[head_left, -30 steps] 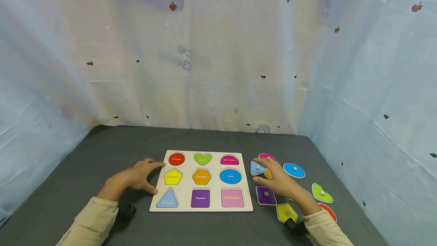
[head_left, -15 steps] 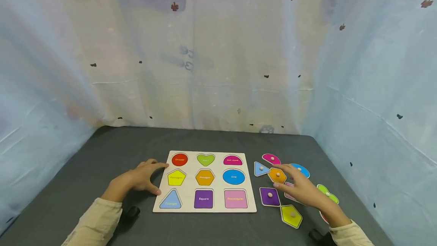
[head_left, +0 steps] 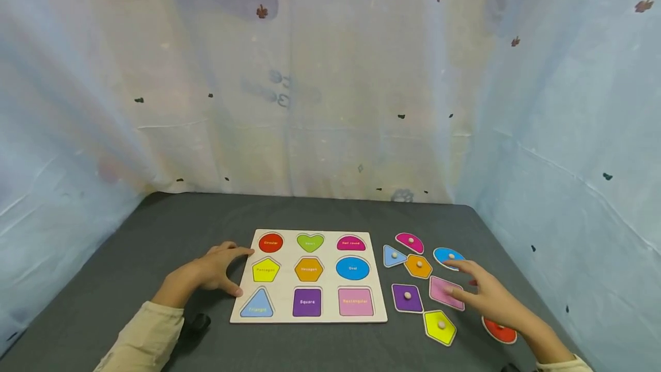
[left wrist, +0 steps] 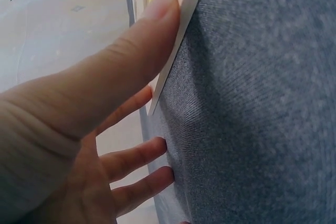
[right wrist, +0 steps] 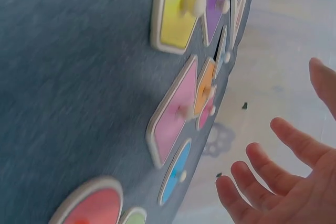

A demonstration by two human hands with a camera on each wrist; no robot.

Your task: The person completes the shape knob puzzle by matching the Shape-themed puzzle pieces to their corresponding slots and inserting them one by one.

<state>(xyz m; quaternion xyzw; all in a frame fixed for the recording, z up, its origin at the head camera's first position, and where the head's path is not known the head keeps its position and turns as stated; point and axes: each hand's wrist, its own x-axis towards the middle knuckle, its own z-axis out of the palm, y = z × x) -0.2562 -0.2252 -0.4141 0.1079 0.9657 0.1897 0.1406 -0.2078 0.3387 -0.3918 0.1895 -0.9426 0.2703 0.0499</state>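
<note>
A wooden puzzle board [head_left: 330, 280] printed with coloured shapes lies on the table. My left hand [head_left: 209, 271] is at its left side, thumb and index finger touching the edge; the other fingers stretch loosely beyond the corner in the left wrist view. Over the loose pieces on the right hovers my right hand [head_left: 493, 297], fingers spread and holding nothing. Beneath and beside it are the pink rectangle piece [head_left: 445, 293], the blue oval piece [head_left: 445, 255] and the red circle piece [head_left: 502, 333]. A green piece [right wrist: 135, 216] shows in the right wrist view, hidden by the hand from above.
Between board and right hand lie more knobbed pieces: a magenta half round [head_left: 407, 241], light blue triangle [head_left: 391, 256], orange hexagon [head_left: 417, 269], purple square [head_left: 405, 303] and yellow pentagon [head_left: 438, 332]. A pale curtain [head_left: 330, 102] stands behind the dark table [head_left: 310, 349].
My right hand has moved right, from over the triangle and hexagon to beside the pink rectangle, uncovering several pieces. My left hand has stayed at the board's edge.
</note>
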